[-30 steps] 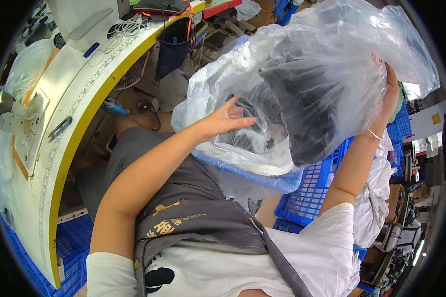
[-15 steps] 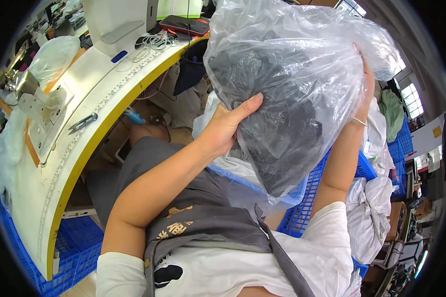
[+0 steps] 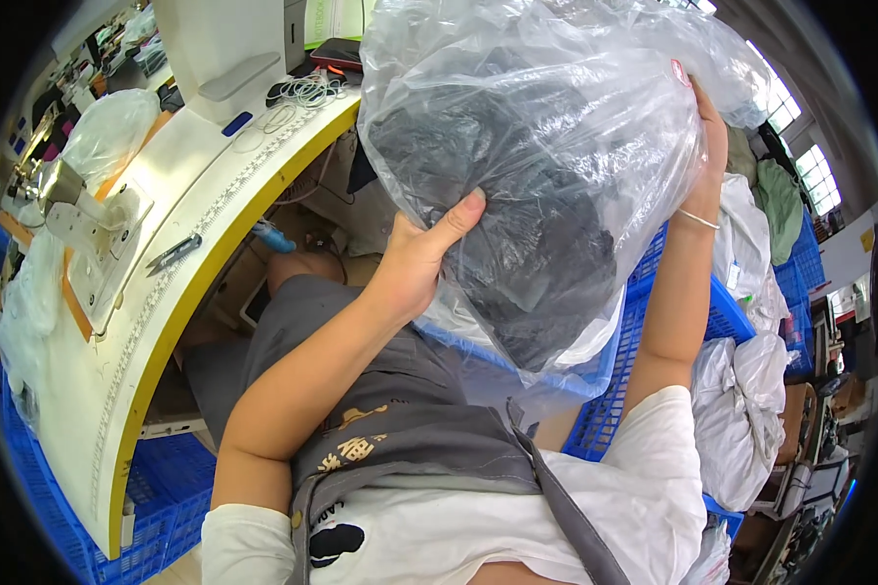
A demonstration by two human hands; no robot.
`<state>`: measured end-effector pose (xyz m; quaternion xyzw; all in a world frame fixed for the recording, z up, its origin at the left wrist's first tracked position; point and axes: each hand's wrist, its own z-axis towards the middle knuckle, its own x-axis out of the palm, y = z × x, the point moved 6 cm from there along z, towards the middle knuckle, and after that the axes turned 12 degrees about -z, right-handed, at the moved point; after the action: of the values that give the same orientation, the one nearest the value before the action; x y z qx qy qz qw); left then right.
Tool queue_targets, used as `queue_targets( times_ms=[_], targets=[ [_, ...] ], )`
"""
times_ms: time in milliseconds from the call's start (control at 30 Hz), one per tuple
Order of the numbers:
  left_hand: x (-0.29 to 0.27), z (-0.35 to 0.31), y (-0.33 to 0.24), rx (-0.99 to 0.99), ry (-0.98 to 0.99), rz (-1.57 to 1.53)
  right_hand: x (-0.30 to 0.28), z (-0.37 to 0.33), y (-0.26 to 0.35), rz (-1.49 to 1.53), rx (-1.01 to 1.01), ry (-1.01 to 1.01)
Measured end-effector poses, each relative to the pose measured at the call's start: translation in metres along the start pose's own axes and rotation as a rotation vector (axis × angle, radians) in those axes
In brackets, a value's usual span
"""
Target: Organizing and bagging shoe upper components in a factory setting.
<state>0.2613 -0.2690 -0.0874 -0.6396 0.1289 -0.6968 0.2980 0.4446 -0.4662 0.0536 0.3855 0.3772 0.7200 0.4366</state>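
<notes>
A large clear plastic bag [image 3: 644, 127] is held up before my chest, with crumpled black, cloth-like contents [image 3: 546, 224] showing through its film. My left hand [image 3: 424, 252] grips the bag's near left side, thumb pressed on the outside and the other fingers hidden behind it. Along the far right side, my right hand [image 3: 709, 136] holds the bag's edge, its fingers mostly covered by the plastic. Beside those fingers a small red-and-white label [image 3: 679, 72] shows. What exactly the black contents are, I cannot make out.
On my left curves a white sewing-machine table [image 3: 141, 380] with a yellow edge, bearing thread snips [image 3: 175, 254] and a coil of cord [image 3: 314, 90]. Below the bag stands a blue crate [image 3: 595, 414]. White sacks [image 3: 741, 419] lie at the right.
The bag and both hands sit slightly further left in the picture, while the surroundings have shifted a little with the view. Both hands keep their hold.
</notes>
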Motion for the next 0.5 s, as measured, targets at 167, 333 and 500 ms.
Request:
queue_targets(
  times_ms=[167,333,500],
  targets=[
    [0.0,0.0,0.0,0.01,-0.021,-0.002,-0.005,0.006,-0.007,0.118,0.08,0.145],
    [-0.007,0.003,-0.001,0.03,-0.026,0.044,0.007,-0.002,0.011,-0.389,0.028,-0.141],
    [-0.045,0.02,0.028,-0.358,-0.037,0.517,-0.021,0.025,0.012,0.206,0.166,0.383]
  ],
)
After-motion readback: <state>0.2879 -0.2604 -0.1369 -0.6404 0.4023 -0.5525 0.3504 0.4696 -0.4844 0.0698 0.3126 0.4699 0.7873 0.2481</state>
